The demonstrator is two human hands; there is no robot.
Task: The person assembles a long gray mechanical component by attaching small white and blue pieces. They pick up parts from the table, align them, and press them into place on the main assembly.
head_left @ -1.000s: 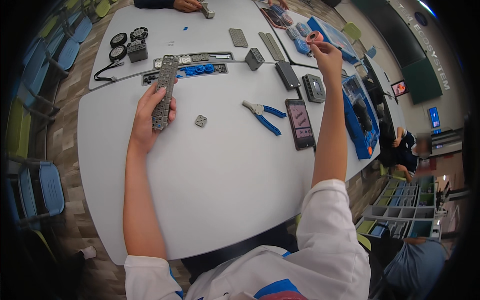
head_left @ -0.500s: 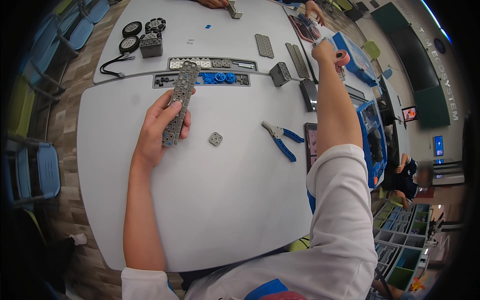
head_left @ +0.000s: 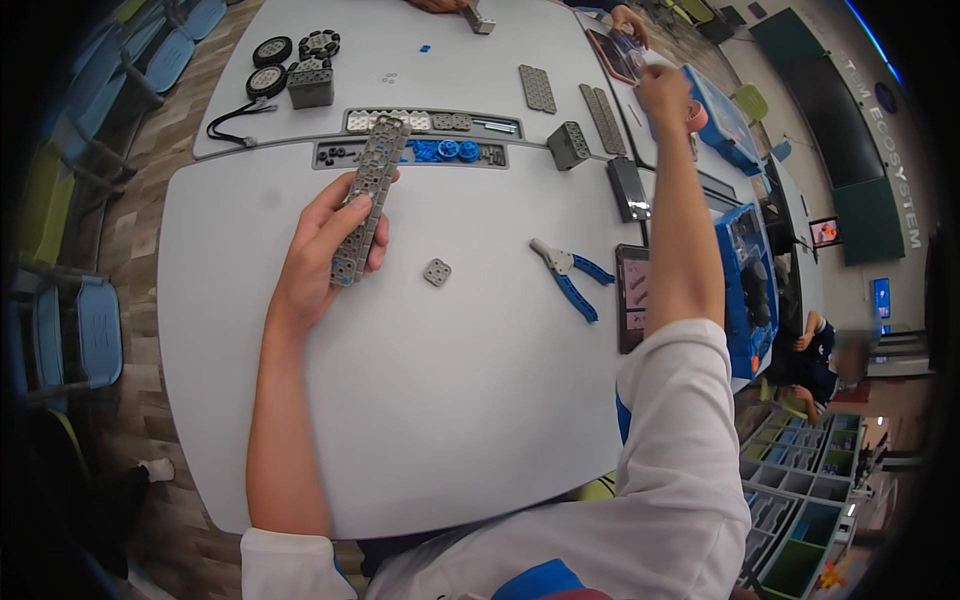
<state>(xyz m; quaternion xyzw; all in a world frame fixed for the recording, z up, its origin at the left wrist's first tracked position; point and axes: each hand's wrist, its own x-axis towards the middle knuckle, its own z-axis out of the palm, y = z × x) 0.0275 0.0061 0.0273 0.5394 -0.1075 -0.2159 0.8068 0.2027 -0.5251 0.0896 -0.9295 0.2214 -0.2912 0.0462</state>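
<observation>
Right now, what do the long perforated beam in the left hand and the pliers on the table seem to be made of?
The beam looks like matte grey moulded plastic: uniform colour, a regular grid of holes, no metallic shine. The pliers seem to be pale metal at the head, with blue handles that are probably plastic or rubber-coated; the finish is too small to tell.

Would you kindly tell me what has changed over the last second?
The right hand stays stretched toward the far right bins; any shift looks like head movement. The left hand keeps its grip on the long grey perforated beam. The small grey square plate and blue-handled pliers lie unmoved.
</observation>
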